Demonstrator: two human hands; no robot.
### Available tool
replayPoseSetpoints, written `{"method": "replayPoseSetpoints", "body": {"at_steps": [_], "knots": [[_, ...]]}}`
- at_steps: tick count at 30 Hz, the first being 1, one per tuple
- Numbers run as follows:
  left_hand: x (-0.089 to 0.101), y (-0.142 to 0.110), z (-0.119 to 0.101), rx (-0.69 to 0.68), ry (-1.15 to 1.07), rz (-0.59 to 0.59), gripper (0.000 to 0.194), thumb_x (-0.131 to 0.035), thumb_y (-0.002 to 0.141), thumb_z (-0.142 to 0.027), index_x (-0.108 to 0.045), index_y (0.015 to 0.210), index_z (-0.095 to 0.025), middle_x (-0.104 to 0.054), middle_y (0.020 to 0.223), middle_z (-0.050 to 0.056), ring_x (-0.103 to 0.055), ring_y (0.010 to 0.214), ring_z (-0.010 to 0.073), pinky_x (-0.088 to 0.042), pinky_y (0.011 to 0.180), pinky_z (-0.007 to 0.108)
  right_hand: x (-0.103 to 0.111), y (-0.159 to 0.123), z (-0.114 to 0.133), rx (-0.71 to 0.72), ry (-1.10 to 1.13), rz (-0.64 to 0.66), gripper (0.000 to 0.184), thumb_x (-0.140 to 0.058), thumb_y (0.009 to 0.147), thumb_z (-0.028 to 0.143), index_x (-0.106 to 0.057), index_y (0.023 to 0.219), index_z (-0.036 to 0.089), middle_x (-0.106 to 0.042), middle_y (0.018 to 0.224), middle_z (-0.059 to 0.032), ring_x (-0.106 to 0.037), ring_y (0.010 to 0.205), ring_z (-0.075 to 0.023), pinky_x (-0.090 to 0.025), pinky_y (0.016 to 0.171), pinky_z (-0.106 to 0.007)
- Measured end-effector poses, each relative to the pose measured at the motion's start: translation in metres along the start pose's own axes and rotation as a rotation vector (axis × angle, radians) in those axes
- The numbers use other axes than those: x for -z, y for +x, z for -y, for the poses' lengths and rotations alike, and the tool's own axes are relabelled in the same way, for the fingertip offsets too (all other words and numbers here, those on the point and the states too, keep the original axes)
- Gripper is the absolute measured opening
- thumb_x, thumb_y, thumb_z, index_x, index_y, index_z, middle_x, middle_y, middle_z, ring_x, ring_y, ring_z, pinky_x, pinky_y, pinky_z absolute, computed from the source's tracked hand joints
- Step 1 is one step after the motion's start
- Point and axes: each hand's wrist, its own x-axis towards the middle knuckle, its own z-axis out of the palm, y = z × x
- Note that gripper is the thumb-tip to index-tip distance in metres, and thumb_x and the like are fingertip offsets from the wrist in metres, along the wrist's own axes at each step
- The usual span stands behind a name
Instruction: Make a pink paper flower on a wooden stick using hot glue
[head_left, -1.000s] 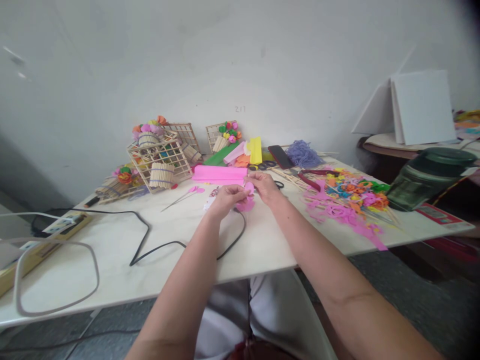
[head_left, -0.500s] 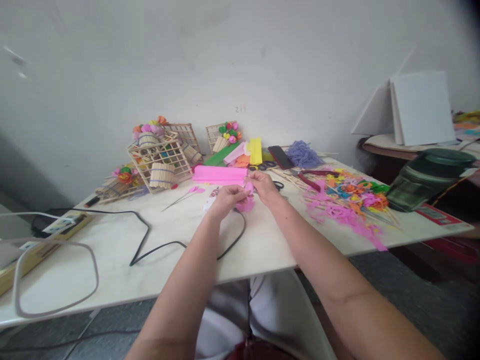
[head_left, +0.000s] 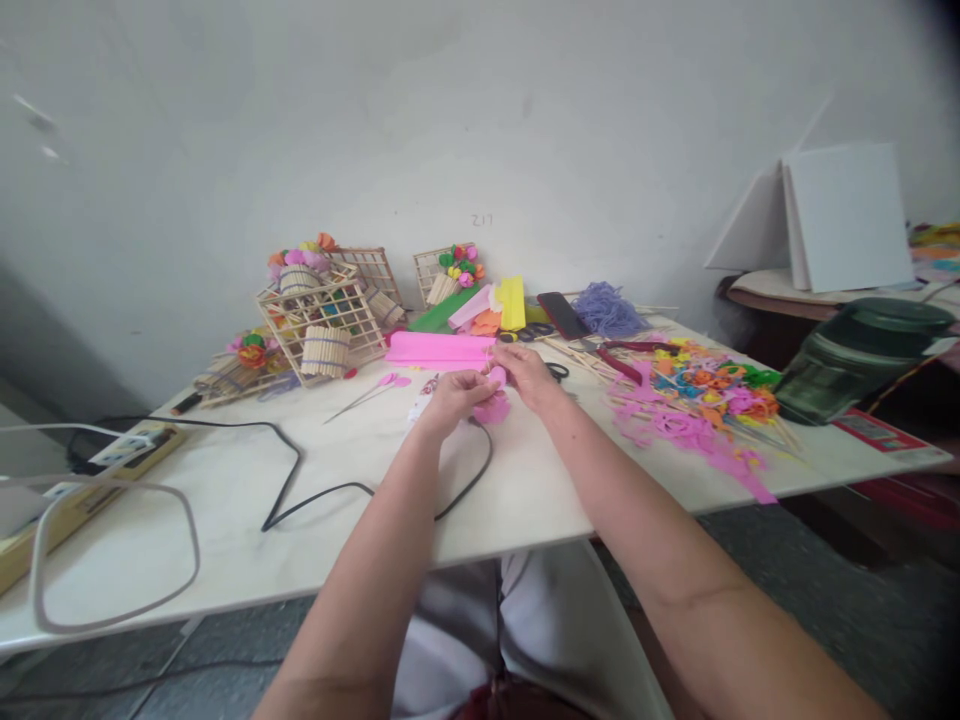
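1 pink paper piece (head_left: 498, 378) is pinched between the left hand (head_left: 463, 393) and the right hand (head_left: 520, 372), just in front of the folded pink sheet (head_left: 439, 350). Lattice baskets (head_left: 352, 306) are placed left of that sheet, purple strands (head_left: 606, 308) right.

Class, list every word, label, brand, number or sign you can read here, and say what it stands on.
"217": a faint number on the wall, as best it reads.
Flat red-and-white item by the green bottle: markings too small and blurred to read.
Power strip: any print is too small to tell.
No brand name is readable.
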Motion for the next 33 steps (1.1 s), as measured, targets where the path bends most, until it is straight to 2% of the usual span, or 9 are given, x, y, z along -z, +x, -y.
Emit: {"method": "replayPoseSetpoints", "body": {"at_steps": [8, 12, 16, 21, 27, 33], "knots": [[0.004, 0.001, -0.001, -0.089, -0.03, -0.139, 0.028, -0.067, 0.06, -0.04, -0.059, 0.064, -0.013, -0.06, 0.057, 0.001, -0.055, 0.053, 0.0103, -0.045, 0.058, 0.025, 0.013, -0.001, -0.002, -0.063, -0.098, 0.158, 0.019, -0.065, 0.062, 0.032, -0.058, 0.062, 0.014, -0.053, 0.055, 0.002, -0.045, 0.047, -0.0069, -0.033, 0.045, -0.02], [0.004, 0.004, -0.001, -0.147, -0.061, -0.23, 0.028, -0.067, 0.06, -0.039, -0.058, 0.062, -0.013, -0.06, 0.057, 0.001, -0.055, 0.053, 0.0101, -0.046, 0.059, 0.025, 0.016, -0.001, -0.002, -0.132, -0.132, 0.269, 0.021, -0.061, 0.066, 0.034, -0.059, 0.067, 0.013, -0.06, 0.061, -0.0023, -0.046, 0.047, -0.0075, -0.031, 0.042, -0.02], [0.006, 0.007, 0.002, -0.187, -0.063, -0.288, 0.028, -0.066, 0.062, -0.039, -0.059, 0.065, -0.012, -0.06, 0.058, 0.002, -0.055, 0.053, 0.0098, -0.045, 0.055, 0.023, 0.014, -0.004, 0.0, -0.193, -0.094, 0.317, 0.023, -0.061, 0.066, 0.035, -0.06, 0.071, 0.012, -0.065, 0.068, -0.007, -0.049, 0.047, -0.0085, -0.031, 0.041, -0.021], [0.007, 0.008, 0.003, -0.174, -0.052, -0.327, 0.029, -0.066, 0.061, -0.04, -0.06, 0.066, -0.012, -0.06, 0.058, 0.001, -0.054, 0.052, 0.0089, -0.047, 0.057, 0.023, 0.007, -0.005, 0.0, -0.159, -0.149, 0.313, 0.024, -0.066, 0.063, 0.035, -0.057, 0.063, 0.012, -0.062, 0.059, -0.0032, -0.047, 0.044, -0.0064, -0.033, 0.042, -0.02], [0.007, 0.008, 0.002, -0.136, -0.074, -0.314, 0.03, -0.066, 0.06, -0.041, -0.058, 0.065, -0.012, -0.058, 0.054, 0.001, -0.055, 0.05, 0.0096, -0.048, 0.055, 0.024, 0.002, -0.005, -0.003, -0.095, -0.191, 0.184, 0.024, -0.07, 0.059, 0.033, -0.057, 0.068, 0.014, -0.058, 0.052, 0.0012, -0.046, 0.041, -0.0066, -0.034, 0.039, -0.02], [0.009, 0.008, 0.004, -0.142, -0.117, -0.311, 0.032, -0.065, 0.061, -0.042, -0.059, 0.068, -0.012, -0.063, 0.064, 0.004, -0.055, 0.051, 0.0091, -0.049, 0.054, 0.024, 0.005, -0.003, -0.004, -0.077, -0.255, 0.229, 0.022, -0.067, 0.061, 0.033, -0.061, 0.064, 0.012, -0.057, 0.052, 0.0003, -0.045, 0.04, -0.0058, -0.034, 0.04, -0.02]]}}
